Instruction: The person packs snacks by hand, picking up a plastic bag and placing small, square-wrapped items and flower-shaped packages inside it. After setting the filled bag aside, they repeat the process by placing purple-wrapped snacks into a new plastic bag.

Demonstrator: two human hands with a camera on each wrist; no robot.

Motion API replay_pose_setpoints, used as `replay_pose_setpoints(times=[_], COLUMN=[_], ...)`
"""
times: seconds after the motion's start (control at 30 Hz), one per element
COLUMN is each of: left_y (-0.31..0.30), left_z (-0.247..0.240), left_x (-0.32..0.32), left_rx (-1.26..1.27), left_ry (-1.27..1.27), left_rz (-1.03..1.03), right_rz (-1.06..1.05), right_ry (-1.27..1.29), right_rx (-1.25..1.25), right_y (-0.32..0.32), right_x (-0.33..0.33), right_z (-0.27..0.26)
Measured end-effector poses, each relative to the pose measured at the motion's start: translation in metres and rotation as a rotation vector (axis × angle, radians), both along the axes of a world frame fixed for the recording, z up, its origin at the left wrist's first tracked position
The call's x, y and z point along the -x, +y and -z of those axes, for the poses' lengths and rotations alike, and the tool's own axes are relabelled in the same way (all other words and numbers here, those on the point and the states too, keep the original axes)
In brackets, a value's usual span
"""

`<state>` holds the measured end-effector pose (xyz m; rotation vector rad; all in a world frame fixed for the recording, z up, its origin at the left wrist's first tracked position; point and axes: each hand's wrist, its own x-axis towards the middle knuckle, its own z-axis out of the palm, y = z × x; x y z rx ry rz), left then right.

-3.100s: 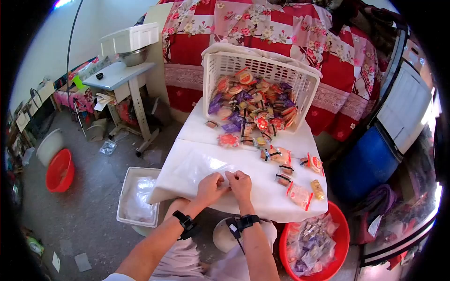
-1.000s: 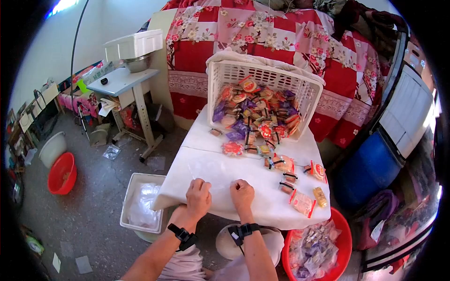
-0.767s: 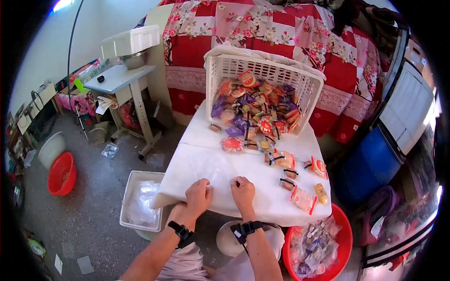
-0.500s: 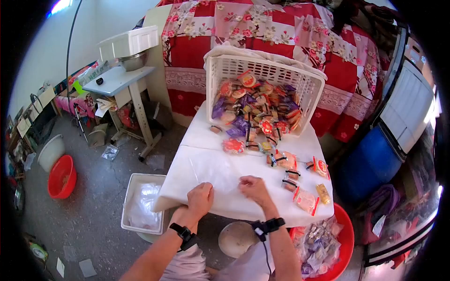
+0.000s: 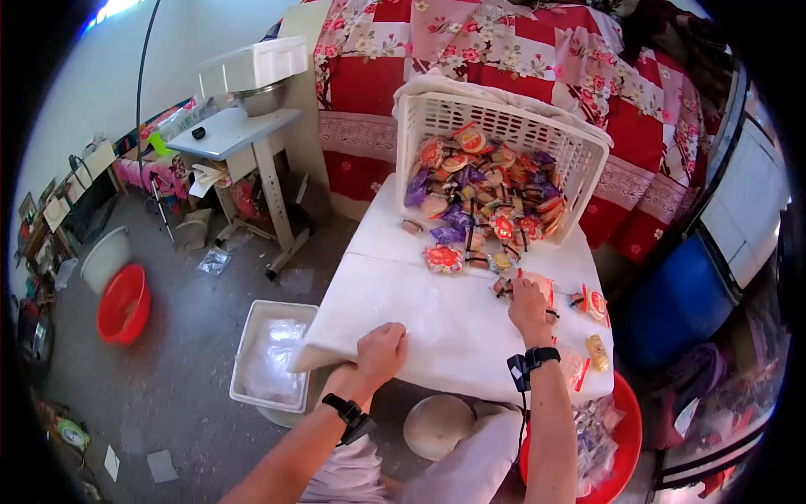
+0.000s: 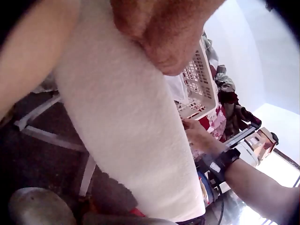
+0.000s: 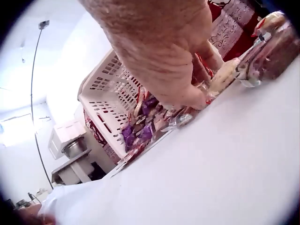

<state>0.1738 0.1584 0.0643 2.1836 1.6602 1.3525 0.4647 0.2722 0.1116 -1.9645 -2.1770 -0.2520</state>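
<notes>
My left hand (image 5: 382, 351) is curled at the table's front edge, gripping a thin clear plastic bag (image 6: 177, 90) that shows as a pale sheet beyond the fist in the left wrist view. Farther right, my right hand (image 5: 529, 309) reaches down among loose wrapped snacks. Its thumb and fingers close around a small wrapped snack (image 7: 202, 89), mostly covered by the hand. Beside it lie a packet with dark filling (image 7: 276, 54) and a red-edged packet (image 5: 595, 304). A white basket (image 5: 592, 172) lies tipped toward me, spilling snacks in red, purple and clear wrappers.
White cloth covers the table (image 5: 369, 290). A gold packet (image 5: 597, 353) lies near its right edge. Below, a red tub (image 5: 631, 437) holds filled bags. To the left stands a white box (image 5: 243, 361) with clear bags; a blue barrel (image 5: 693, 273) stands right.
Both hands were together over the clear bag, then parted. My right hand has swung right and forward onto the loose snacks, while the left stays at the front edge.
</notes>
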Motion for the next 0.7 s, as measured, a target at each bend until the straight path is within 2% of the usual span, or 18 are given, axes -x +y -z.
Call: replay_pose_setpoints(times=[0.07, 0.13, 0.17, 0.23, 0.27, 0.3, 0.33, 0.37, 0.5, 0.57, 0.7], left_y=[0.001, 0.001, 0.001, 0.001, 0.002, 0.001, 0.002, 0.002, 0.0, 0.002, 0.004], left_z=[0.001, 0.002, 0.002, 0.002, 0.002, 0.002, 0.002, 0.001, 0.001, 0.003, 0.008], left_x=[0.0, 0.0, 0.001, 0.001, 0.001, 0.001, 0.0, 0.0, -0.001, 0.0, 0.0], left_rx=[-0.001, 0.014, 0.015, -0.003, -0.002, 0.002, 0.005, 0.006, 0.013, 0.008, -0.011], left_ry=[0.005, 0.021, 0.019, 0.012, 0.01, 0.017, 0.025, 0.024, 0.016, 0.009, 0.03], left_rz=[0.013, 0.015, 0.014, 0.026, 0.024, 0.017, 0.01, 0.01, 0.001, -0.005, -0.021], right_rz=[-0.013, -0.045, -0.046, -0.075, -0.142, -0.098, -0.082, -0.123, -0.063, -0.089, -0.049], right_ry=[0.081, 0.233, 0.232, 0.517, 0.833, 1.135, 1.225, 1.291, 1.382, 1.467, 1.425], right_rx=[0.003, -0.123, -0.122, -0.115, 0.116, 0.368, 0.474, 0.5, 0.637, 0.454, 0.465], right_y=[-0.006, -0.02, -0.028, -0.05, -0.052, -0.087, -0.109, -0.118, -0.133, -0.126, -0.119], right_x=[0.0, 0.009, 0.015, 0.027, 0.027, 0.057, 0.075, 0.082, 0.11, 0.122, 0.138], right_z=[0.006, 0.007, 0.007, 0.008, 0.026, -0.014, -0.028, -0.012, 0.011, 0.032, 0.028])
